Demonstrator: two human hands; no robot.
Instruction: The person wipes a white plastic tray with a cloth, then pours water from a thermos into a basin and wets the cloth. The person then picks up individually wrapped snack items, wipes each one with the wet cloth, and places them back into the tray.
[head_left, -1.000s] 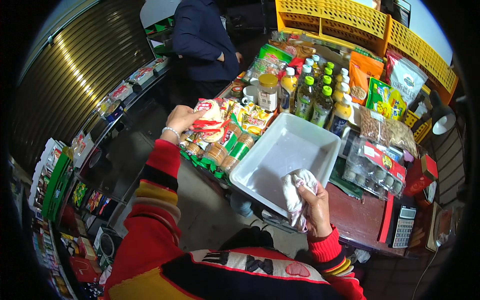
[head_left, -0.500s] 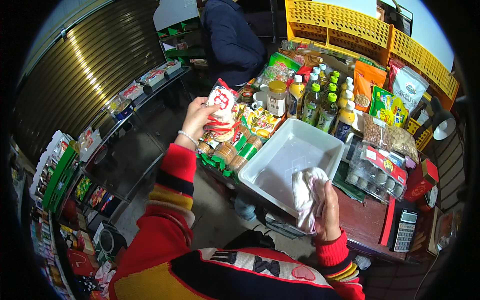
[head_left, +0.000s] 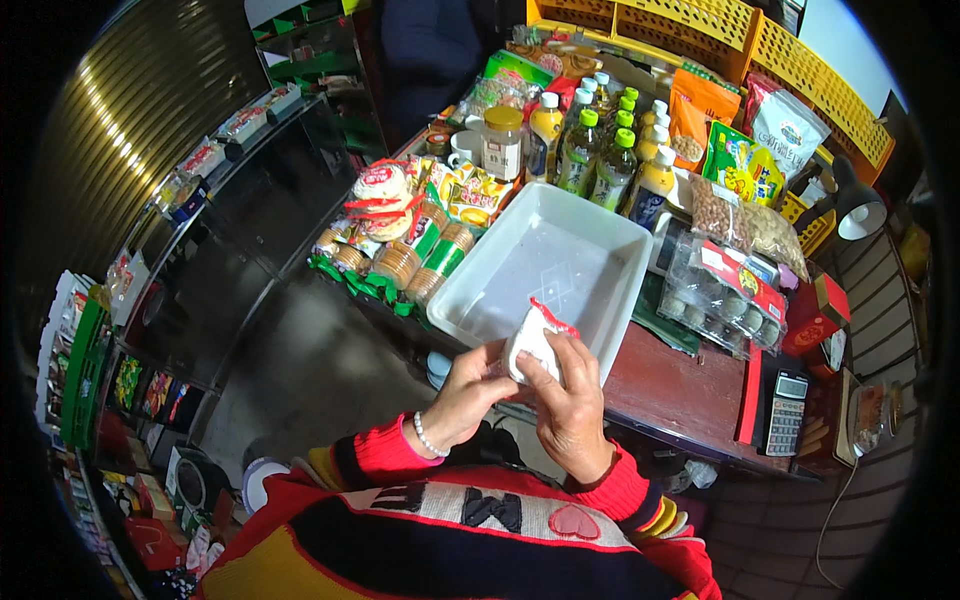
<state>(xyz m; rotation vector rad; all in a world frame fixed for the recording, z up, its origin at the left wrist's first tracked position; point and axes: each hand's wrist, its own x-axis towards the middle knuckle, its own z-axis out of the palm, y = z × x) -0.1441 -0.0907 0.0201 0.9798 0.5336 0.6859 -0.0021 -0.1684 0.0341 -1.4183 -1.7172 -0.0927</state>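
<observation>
Both hands meet over the near edge of a white plastic tub [head_left: 470, 270], on a folded white cloth [head_left: 532, 342] with a red edge. My right hand [head_left: 572, 405] grips it from the right, thumb lying across the front. From the left, my left hand [head_left: 462, 398] has its fingers closed at the cloth's lower side; its fingertips are partly hidden. The tub's visible inside holds nothing but a faint diamond-shaped mark. Left of it lie red-and-white snack packs [head_left: 385, 205] and packs of round biscuits [head_left: 400, 262].
Beyond the tub stand a yellow-lidded jar [head_left: 502, 145], a white mug [head_left: 466, 148] and several bottles [head_left: 612, 170]. Egg cartons [head_left: 720, 300], a calculator [head_left: 787, 412] and a desk lamp [head_left: 858, 205] are at the right. Yellow crates [head_left: 690, 35] line the back; shelves [head_left: 230, 200] run along the left.
My left hand has let go of a red-and-white snack pack, now on the pile, and come down to the cloth. My right hand has brought the cloth left; the view has shifted.
</observation>
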